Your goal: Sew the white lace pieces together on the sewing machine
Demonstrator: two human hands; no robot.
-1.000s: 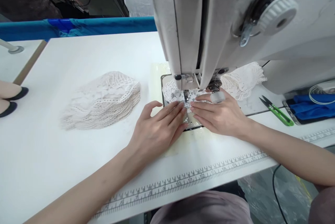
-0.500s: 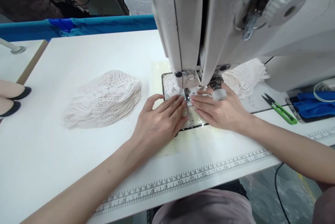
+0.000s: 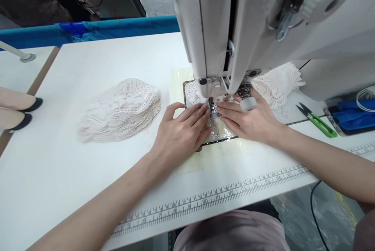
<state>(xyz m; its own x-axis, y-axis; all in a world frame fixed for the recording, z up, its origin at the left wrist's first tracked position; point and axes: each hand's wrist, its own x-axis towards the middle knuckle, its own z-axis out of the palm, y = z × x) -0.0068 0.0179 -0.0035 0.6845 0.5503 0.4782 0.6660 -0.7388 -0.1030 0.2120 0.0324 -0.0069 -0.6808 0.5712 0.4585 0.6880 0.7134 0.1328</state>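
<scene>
My left hand lies with its fingers stretched out flat, their tips on a piece of white lace just left of the presser foot. On the other side, my right hand is also open, its extended fingers pressing near the foot. Part of the lace is hidden under both hands and behind the head of the sewing machine. Below the foot, the shiny metal bed plate shows. Behind my right hand, more white lace lies bunched on the table.
A stack of white lace pieces sits on the left of the table. To the right are green-handled thread snips and a tray with blue cloth. A printed ruler runs along the front edge. Black-tipped pale objects reach in at left.
The view has shifted slightly, moving everything a little to the right. Both hands keep nearly the same place beside the presser foot. A thread lever now shows in the machine head's slot.
</scene>
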